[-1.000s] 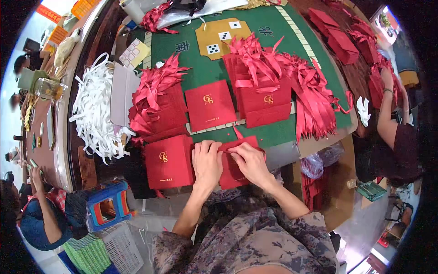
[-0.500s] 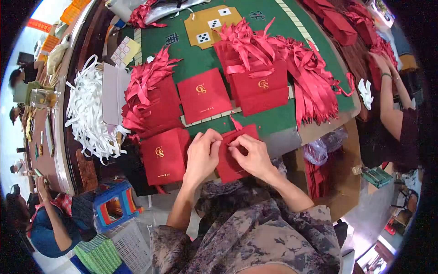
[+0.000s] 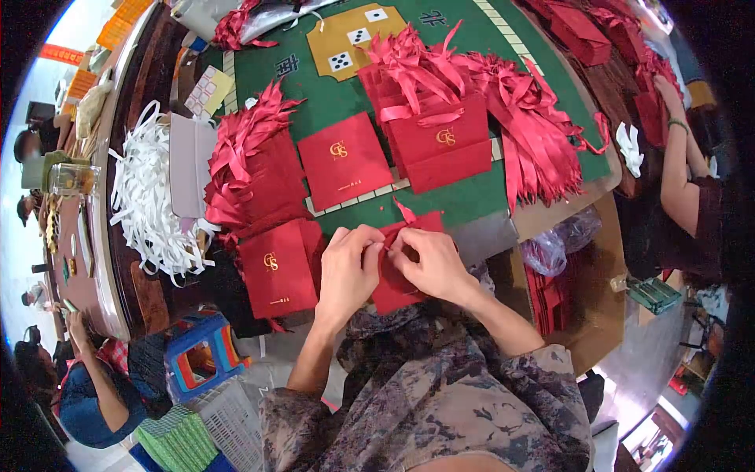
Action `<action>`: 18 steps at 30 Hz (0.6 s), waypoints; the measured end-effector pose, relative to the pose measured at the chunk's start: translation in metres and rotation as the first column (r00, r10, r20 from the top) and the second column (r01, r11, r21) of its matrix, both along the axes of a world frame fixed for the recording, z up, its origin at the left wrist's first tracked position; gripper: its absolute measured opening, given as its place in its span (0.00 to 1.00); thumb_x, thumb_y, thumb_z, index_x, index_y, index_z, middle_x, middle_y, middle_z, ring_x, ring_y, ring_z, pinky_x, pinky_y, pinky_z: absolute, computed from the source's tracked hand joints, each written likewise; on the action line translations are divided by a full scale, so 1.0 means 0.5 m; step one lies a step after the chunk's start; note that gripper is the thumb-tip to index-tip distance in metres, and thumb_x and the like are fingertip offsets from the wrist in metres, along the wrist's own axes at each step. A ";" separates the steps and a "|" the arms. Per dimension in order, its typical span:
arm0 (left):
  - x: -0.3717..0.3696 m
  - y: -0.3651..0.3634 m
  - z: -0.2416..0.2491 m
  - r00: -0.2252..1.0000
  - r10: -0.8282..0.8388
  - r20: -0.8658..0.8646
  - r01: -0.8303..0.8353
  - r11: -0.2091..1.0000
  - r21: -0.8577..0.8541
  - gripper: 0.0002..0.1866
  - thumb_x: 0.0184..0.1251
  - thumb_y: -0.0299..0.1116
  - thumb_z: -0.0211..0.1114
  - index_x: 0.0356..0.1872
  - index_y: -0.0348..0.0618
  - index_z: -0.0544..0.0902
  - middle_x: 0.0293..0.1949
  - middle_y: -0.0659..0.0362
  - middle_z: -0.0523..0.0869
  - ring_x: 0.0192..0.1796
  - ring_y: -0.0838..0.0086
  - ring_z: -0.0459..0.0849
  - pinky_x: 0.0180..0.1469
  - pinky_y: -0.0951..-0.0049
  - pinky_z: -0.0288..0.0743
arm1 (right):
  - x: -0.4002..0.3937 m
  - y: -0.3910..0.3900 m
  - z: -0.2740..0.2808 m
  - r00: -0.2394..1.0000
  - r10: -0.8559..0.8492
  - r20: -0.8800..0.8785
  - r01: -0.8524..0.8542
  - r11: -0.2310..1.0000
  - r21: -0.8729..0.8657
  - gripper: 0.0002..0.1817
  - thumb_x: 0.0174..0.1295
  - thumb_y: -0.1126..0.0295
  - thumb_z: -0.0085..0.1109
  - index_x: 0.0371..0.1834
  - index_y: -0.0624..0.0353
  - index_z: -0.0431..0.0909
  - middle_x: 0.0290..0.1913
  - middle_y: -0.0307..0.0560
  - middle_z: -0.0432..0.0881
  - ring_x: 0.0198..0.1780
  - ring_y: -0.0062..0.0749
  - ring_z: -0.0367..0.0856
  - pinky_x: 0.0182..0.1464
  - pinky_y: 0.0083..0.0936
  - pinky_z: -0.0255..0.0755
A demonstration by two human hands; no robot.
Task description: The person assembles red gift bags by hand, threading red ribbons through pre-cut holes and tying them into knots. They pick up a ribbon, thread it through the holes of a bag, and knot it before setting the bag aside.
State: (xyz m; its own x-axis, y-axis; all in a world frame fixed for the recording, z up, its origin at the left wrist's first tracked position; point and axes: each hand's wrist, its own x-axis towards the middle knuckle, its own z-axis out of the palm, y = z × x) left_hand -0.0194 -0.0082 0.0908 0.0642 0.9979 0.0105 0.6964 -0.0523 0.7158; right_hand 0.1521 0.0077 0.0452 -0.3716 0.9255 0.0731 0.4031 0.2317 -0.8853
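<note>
A red paper gift bag (image 3: 399, 295) lies at the near edge of the table, partly covered by my hands. A red ribbon (image 3: 405, 212) sticks up at its top edge. My left hand (image 3: 350, 271) is closed in a pinch on the ribbon at the bag's left side. Facing it, my right hand (image 3: 432, 266) pinches the ribbon too, thumb and forefinger together. The fingertips of both hands nearly meet, and the ribbon between them is mostly hidden. Left of my hands lies another red bag (image 3: 277, 267) with a gold monogram; a flat red bag (image 3: 346, 161) lies beyond.
Ribboned red bags stand in a stack (image 3: 444, 145) and a left pile (image 3: 271, 185). Loose red ribbons (image 3: 535, 149) lie at right, white ribbons (image 3: 153, 197) at left. A cardboard box (image 3: 602, 307) stands below the table. A co-worker's arm (image 3: 678, 177) reaches in at right.
My right hand has come slightly closer to my left, both still pinching at the bag's top. The whole view has shifted a little. The co-worker's arm at right has moved slightly.
</note>
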 end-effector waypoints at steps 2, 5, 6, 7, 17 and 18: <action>0.004 -0.002 -0.001 1.000 0.000 -0.007 0.001 0.999 0.048 0.04 0.64 0.22 0.65 0.38 0.38 0.84 0.32 0.51 0.85 0.37 0.58 0.82 0.41 0.62 0.78 | 0.005 0.008 0.009 0.999 0.029 0.023 -0.024 0.982 -0.187 0.10 0.61 0.66 0.65 0.36 0.63 0.81 0.30 0.55 0.84 0.32 0.48 0.84 0.36 0.38 0.74; 0.007 -0.002 -0.008 0.998 -0.041 -0.055 0.050 0.985 0.167 0.04 0.63 0.21 0.65 0.37 0.38 0.85 0.34 0.52 0.87 0.38 0.58 0.82 0.41 0.62 0.78 | 0.009 0.020 0.029 0.997 0.043 0.070 -0.023 0.963 -0.270 0.12 0.61 0.64 0.62 0.34 0.64 0.83 0.31 0.63 0.85 0.40 0.57 0.86 0.44 0.47 0.78; 0.007 -0.001 -0.008 0.997 -0.047 -0.062 0.058 0.981 0.186 0.04 0.63 0.21 0.65 0.37 0.38 0.85 0.34 0.53 0.87 0.38 0.57 0.82 0.42 0.62 0.78 | 0.009 0.019 0.034 0.997 0.042 0.070 -0.022 0.963 -0.270 0.12 0.61 0.64 0.62 0.34 0.64 0.83 0.31 0.63 0.85 0.40 0.57 0.86 0.44 0.47 0.78; 0.008 -0.001 -0.008 0.996 -0.050 -0.069 0.064 0.976 0.207 0.04 0.62 0.21 0.65 0.37 0.38 0.85 0.35 0.53 0.88 0.38 0.57 0.82 0.42 0.62 0.78 | 0.008 0.019 0.039 0.998 0.029 0.061 -0.011 0.958 -0.286 0.11 0.61 0.65 0.62 0.34 0.64 0.82 0.32 0.62 0.85 0.40 0.57 0.86 0.43 0.47 0.77; 0.011 0.002 -0.025 0.996 -0.002 0.090 -0.006 0.996 0.088 0.04 0.63 0.22 0.66 0.38 0.38 0.85 0.35 0.53 0.87 0.36 0.60 0.84 0.40 0.65 0.78 | -0.026 -0.022 0.010 0.976 -0.138 0.171 0.119 0.986 0.116 0.09 0.62 0.69 0.64 0.33 0.63 0.76 0.33 0.55 0.83 0.38 0.53 0.85 0.39 0.45 0.76; 0.010 0.001 -0.023 0.996 -0.005 0.093 -0.004 0.996 0.088 0.04 0.63 0.22 0.66 0.38 0.38 0.85 0.35 0.53 0.87 0.36 0.60 0.84 0.40 0.65 0.78 | -0.021 -0.018 0.011 0.975 -0.140 0.173 0.121 0.986 0.117 0.09 0.62 0.69 0.64 0.33 0.63 0.76 0.33 0.55 0.83 0.38 0.53 0.85 0.39 0.45 0.76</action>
State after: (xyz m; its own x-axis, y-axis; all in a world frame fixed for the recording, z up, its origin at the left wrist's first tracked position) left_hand -0.0145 -0.0077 0.0791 0.0594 0.9928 0.1043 0.6273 -0.1184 0.7697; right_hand 0.1413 -0.0015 0.0506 -0.2640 0.9576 0.1151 0.5868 0.2542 -0.7688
